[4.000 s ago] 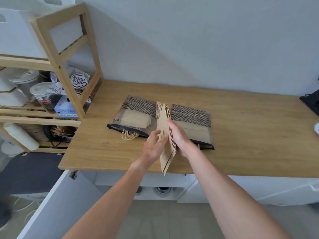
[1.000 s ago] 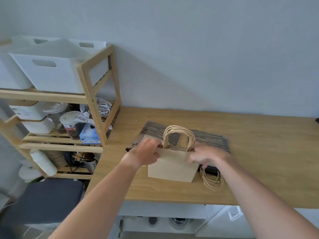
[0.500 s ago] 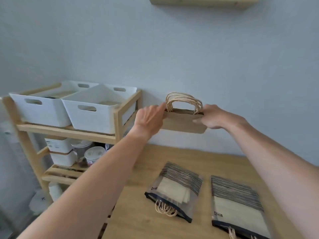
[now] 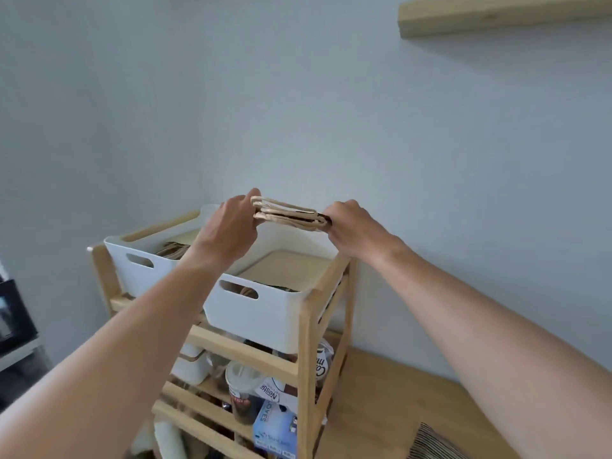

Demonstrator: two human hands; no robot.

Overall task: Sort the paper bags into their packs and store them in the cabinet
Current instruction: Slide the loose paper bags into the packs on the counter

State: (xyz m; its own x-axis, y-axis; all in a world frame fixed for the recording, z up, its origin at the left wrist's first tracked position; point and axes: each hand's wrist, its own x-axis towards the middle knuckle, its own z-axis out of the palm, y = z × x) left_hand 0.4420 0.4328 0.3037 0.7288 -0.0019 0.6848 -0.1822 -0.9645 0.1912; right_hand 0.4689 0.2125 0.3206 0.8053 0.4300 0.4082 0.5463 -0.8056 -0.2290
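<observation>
I hold a small stack of flat brown paper bags (image 4: 291, 217) edge-on in the air with both hands. My left hand (image 4: 228, 230) grips its left end and my right hand (image 4: 354, 230) grips its right end. The stack hovers above the right white bin (image 4: 265, 313) on the top shelf of the wooden rack (image 4: 306, 342). That bin holds a flat tan pack and bag handles. The left white bin (image 4: 139, 266) also holds brown bags. A corner of one striped pack (image 4: 430, 445) shows on the wooden table at the bottom right.
The rack's lower shelves carry white containers (image 4: 192, 366), a lidded cup (image 4: 241, 389), a coffee creamer bag (image 4: 318, 362) and a blue glove box (image 4: 275, 429). A wooden wall shelf (image 4: 496, 14) hangs at the upper right. A dark appliance (image 4: 13, 319) stands at the left edge.
Both hands lifted the bags off the table and carried them up and left to above the rack's top bins. The stack now lies flat, edge-on. The view turned toward the rack.
</observation>
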